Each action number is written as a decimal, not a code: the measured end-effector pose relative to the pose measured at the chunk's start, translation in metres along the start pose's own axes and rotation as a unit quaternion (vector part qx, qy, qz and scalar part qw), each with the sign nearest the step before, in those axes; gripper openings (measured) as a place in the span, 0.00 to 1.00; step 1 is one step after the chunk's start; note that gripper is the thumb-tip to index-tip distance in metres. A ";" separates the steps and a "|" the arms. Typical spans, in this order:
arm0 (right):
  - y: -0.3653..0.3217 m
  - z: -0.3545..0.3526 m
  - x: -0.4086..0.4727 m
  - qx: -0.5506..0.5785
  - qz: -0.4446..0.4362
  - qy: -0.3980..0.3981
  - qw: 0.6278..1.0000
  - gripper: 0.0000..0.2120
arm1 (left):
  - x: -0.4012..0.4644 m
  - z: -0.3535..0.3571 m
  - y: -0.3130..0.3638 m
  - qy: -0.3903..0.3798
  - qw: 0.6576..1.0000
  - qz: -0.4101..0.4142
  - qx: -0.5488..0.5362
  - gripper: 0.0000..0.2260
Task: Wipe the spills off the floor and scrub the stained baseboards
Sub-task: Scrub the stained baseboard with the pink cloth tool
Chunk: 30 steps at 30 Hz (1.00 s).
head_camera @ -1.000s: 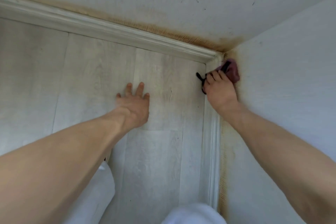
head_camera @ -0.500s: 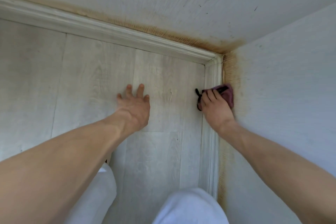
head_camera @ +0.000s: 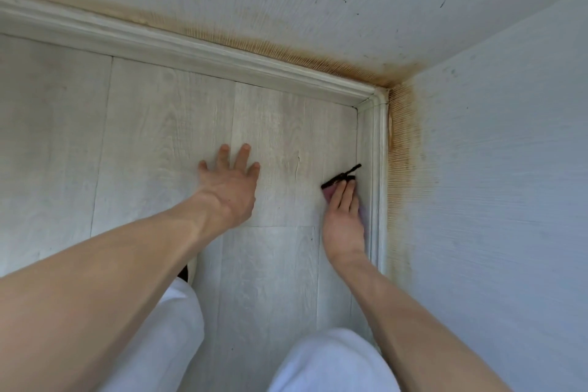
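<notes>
Kneeling in the room corner, the person braced the left hand (head_camera: 229,191) flat on the floor (head_camera: 159,137), fingers spread and grasping nothing. The right hand (head_camera: 345,226) pressed a pink cloth (head_camera: 328,191) against the floor just beside the right baseboard (head_camera: 377,169); straight fingers lay over it, not curled. Only the cloth's edge and a black loop showed. Judged soft, light and limp: best handled bunched under the palm, pressure from above. Brown staining ran along the wall (head_camera: 404,137) above both baseboards, apparently not yet scrubbed.
</notes>
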State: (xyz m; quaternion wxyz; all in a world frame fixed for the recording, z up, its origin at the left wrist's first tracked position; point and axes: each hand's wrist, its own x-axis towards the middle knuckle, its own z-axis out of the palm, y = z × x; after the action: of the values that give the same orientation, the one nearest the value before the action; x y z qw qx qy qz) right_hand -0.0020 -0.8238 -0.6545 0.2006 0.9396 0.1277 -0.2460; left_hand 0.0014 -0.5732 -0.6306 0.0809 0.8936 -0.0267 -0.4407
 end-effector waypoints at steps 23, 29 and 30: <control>0.061 -0.146 0.092 0.433 0.231 0.224 0.842 0.10 | -0.002 -0.002 0.002 -0.002 1.000 0.001 0.002 0.33; 0.043 -0.134 0.114 0.544 0.297 0.303 0.724 0.15 | -0.002 0.002 -0.001 0.003 1.000 0.008 0.009 0.34; 0.039 -0.136 0.120 0.538 0.296 0.305 0.728 0.15 | -0.003 0.003 -0.001 0.004 1.000 0.007 0.013 0.34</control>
State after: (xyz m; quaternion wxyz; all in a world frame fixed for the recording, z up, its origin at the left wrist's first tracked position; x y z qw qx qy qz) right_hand 0.1692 -0.7818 -0.5955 -0.3260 0.9046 -0.2563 0.0985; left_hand -0.0025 -0.5724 -0.6300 0.0730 0.8959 -0.0384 -0.4365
